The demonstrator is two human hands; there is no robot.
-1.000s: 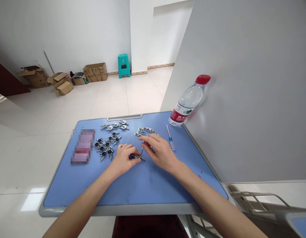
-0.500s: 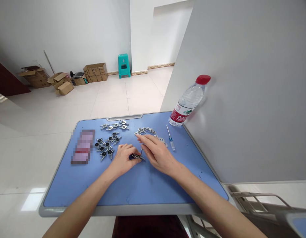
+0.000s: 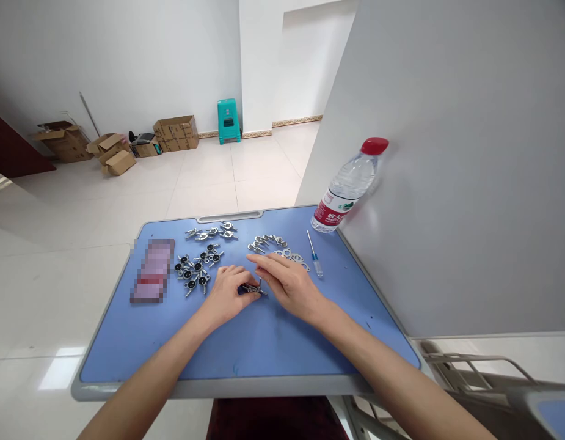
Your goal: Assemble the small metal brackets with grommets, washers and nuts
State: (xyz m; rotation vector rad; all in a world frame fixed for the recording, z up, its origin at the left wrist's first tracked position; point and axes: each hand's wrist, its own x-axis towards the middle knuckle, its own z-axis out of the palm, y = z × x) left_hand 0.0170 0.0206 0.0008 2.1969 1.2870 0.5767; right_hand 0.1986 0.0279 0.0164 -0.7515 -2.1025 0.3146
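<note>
My left hand is closed around a small silver metal fitting, pinching it between thumb and fingers just above the blue table. My right hand is bent over the same fitting, its thumb and fingers at the upper end of a thin metal rod that stands on the fitting. The fingers partly cover the rod's top. To the left lie several similar fittings with black round centres. Beyond my right hand are several flat silver rings and several U-shaped metal pieces.
A screwdriver with a clear blue handle lies at the right. Behind it stands a water bottle by the grey wall. More metal assemblies lie near the back edge. A pixelated rectangular object is at the left.
My right hand has shifted slightly left and down, its fingers now lower over the rod, uncovering more of the rings. My left hand and the fitting stay in place.
</note>
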